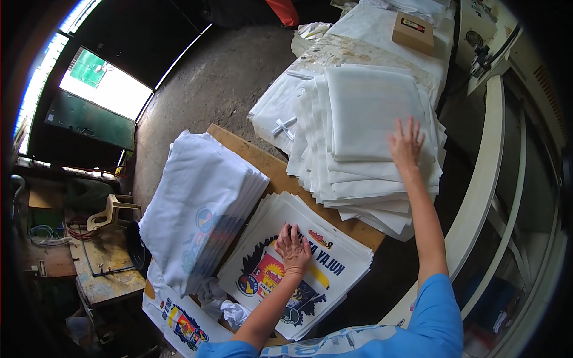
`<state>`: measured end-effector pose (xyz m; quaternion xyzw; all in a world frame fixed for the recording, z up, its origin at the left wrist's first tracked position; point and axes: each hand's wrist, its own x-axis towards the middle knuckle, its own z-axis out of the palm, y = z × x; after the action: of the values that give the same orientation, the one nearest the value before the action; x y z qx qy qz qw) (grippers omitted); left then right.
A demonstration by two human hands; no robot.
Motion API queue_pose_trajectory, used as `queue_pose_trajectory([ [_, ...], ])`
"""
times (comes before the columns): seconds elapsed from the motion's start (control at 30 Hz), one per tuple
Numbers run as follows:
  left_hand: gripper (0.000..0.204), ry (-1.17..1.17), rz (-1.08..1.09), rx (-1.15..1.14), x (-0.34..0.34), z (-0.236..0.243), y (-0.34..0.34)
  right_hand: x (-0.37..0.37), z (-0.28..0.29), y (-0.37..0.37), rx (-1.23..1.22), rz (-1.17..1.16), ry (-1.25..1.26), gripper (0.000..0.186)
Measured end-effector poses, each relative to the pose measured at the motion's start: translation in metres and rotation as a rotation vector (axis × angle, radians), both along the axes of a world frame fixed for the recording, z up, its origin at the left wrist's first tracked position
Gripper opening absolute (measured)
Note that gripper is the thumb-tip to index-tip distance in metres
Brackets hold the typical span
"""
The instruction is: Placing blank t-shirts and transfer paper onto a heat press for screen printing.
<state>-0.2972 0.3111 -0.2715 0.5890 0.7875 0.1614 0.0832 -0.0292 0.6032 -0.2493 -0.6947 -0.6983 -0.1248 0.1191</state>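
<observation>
My left hand (292, 250) lies with fingers spread on the top of a stack of white printed sheets (353, 253). The sheets carry a colourful design with mirrored lettering. Farther off, my right hand (407, 146) is stretched out, fingers apart, on the right part of a tall, uneven pile of plain white sheets (370, 110). Neither hand grips anything that I can see. To the left of the printed stack stands a thick pile of folded white shirts or cloth (200, 197), with a faint print showing through. Another printed white piece (185, 322) lies near the front left.
Both stacks rest by a brown wooden board (262, 158). Crumpled white paper (234, 312) lies near my left forearm. A large pale curved machine frame (486, 155) borders the right side. At the back is a cardboard box (413, 33); at the left, a beige plastic chair (113, 212).
</observation>
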Motion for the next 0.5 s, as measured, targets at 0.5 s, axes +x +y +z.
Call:
queue_pose_trajectory([
  [0.5,0.049,0.005,-0.001,0.011,0.001,-0.001,0.001,-0.082,0.006,0.005,-0.169,0.676,-0.293,0.042],
])
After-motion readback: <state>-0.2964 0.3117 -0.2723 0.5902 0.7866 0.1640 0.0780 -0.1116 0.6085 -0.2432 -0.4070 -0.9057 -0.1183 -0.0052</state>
